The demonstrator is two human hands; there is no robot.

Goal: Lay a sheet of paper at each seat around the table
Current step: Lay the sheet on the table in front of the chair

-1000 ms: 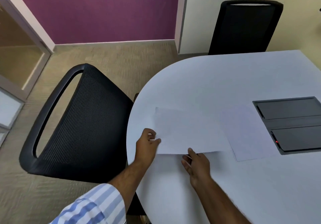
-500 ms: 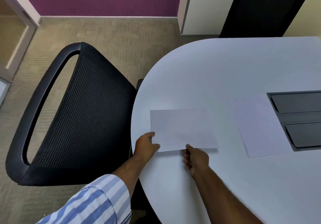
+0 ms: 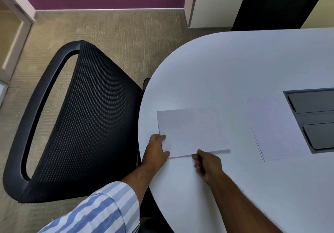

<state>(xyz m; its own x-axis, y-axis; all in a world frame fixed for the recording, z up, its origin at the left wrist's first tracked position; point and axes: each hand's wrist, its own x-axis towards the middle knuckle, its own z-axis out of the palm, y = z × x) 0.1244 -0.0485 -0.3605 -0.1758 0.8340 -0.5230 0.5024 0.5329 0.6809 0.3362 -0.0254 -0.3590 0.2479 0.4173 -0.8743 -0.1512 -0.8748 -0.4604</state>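
A white sheet of paper [image 3: 191,129] lies nearly flat on the white table [image 3: 226,70], close to the rounded edge beside the black mesh chair [image 3: 86,117]. My left hand [image 3: 156,151] pinches the sheet's near left corner. My right hand [image 3: 207,162] grips the sheet's near edge, which is lifted slightly off the table. A small stack of more white sheets [image 3: 271,126] rests to the right, apart from both hands.
A dark cable box [image 3: 314,117] is set into the table at the right. A second black chair [image 3: 278,3] stands at the far side. Carpet floor and a purple wall lie beyond the mesh chair.
The sheet has come down toward the table and shifted left toward the mesh chair. Both hands kept their hold on its near edge.
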